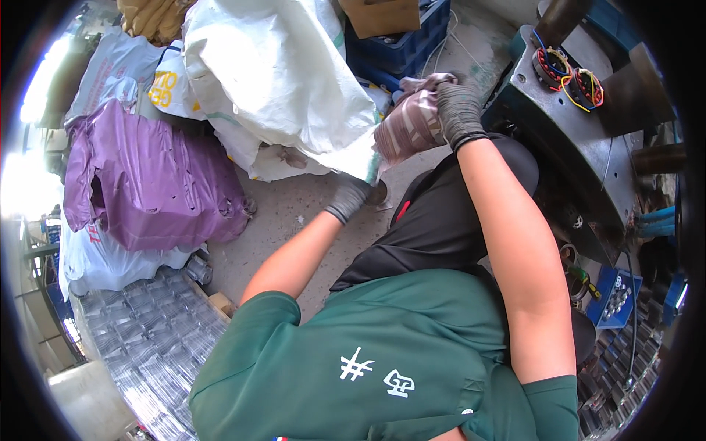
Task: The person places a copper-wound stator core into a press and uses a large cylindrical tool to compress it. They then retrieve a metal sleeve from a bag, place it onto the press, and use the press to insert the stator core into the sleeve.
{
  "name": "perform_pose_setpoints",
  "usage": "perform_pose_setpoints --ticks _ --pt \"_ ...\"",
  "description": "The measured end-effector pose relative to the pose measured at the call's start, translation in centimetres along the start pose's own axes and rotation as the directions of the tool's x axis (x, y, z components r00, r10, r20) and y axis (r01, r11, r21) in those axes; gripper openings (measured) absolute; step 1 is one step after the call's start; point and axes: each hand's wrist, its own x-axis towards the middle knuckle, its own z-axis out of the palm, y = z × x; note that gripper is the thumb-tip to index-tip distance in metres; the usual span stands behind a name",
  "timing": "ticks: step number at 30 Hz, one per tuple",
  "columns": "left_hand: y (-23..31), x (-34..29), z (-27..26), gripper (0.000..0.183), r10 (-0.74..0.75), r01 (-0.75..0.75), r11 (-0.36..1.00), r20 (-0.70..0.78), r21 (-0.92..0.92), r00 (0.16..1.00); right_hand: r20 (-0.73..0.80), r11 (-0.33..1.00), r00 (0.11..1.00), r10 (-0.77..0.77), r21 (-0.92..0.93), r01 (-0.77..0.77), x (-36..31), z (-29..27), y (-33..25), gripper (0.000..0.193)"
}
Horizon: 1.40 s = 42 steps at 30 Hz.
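My right hand (460, 110), in a grey knit glove, is closed on the top of a brownish striped cloth (412, 126), which hangs down beside a white woven sack (276, 73). My left hand (350, 197), also gloved in grey, is low at the sack's near edge. Its fingers are mostly hidden there, so I cannot tell whether they grip the sack. The sack is large and creased and bulges toward me, and a torn-looking edge hangs above the floor.
A purple plastic-wrapped bundle (147, 180) lies left, beside stacked metal parts (158, 331) under clear film. Blue crates (401, 48) stand at the back. On the right is a dark metal machine (566, 132) carrying two wound coils with coloured wires (586, 88). A blue tray (616, 298) sits lower right.
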Motion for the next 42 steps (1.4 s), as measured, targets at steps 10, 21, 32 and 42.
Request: perform_pose_setpoints --ticks 10,21,32,42 --pt "-2.3 -6.5 3.0 0.033 -0.438 0.407 0.893 0.576 0.191 0.691 0.055 0.813 0.977 0.204 0.546 -0.201 1.3 -0.1 1.4 0.028" --pt "0.9 -3.5 4.6 0.030 -0.171 0.058 0.978 0.607 0.202 0.776 0.083 0.999 0.996 0.032 -0.021 -0.030 1.8 -1.4 3.7 0.064" --pt "-2.5 -16.0 8.0 0.070 -0.187 -0.149 0.938 0.821 0.312 0.540 0.047 0.994 0.999 0.026 0.104 -0.031 1.4 -0.3 3.2 0.049" --pt "3.0 -8.3 -0.5 0.073 -0.079 0.110 0.989 0.265 -0.104 0.961 0.333 0.826 0.914 0.233 0.429 -0.366 0.1 0.0 2.2 0.039"
